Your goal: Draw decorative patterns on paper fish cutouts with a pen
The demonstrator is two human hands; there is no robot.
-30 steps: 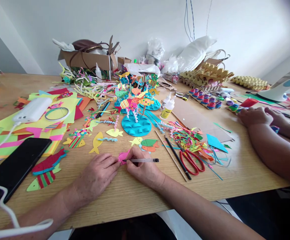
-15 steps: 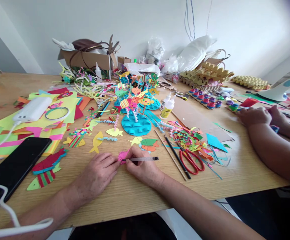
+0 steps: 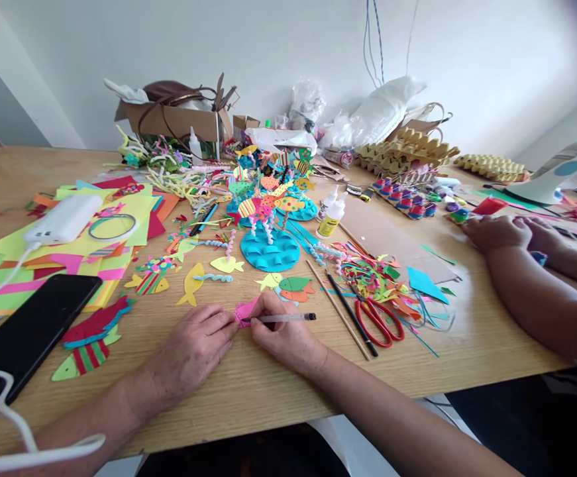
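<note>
Near the table's front edge, a small pink paper fish (image 3: 246, 311) lies partly hidden between my two hands. The fingers of my left hand (image 3: 201, 344) are closed together, their tips gripping its left end against the tabletop. My right hand (image 3: 283, 338) pinches a pen (image 3: 288, 318) with a clear barrel and a dark end, its tip touching the pink paper. Just beyond are a yellow paper fish (image 3: 190, 283), a paler yellow one (image 3: 227, 264) with a curled pipe cleaner, and a green paper fish (image 3: 295, 283).
A blue base (image 3: 269, 250) bearing paper fish on curly stems stands ahead. On the right are red-handled scissors (image 3: 380, 321), a wooden stick (image 3: 338, 308) and a glue bottle (image 3: 330, 222). A black phone (image 3: 34, 334) lies left. Another person's hands (image 3: 499, 233) rest far right.
The view shifts slightly, so the things on the right sit a little further left. Both my hands keep their places on the pink paper, the pen tip still against it.
</note>
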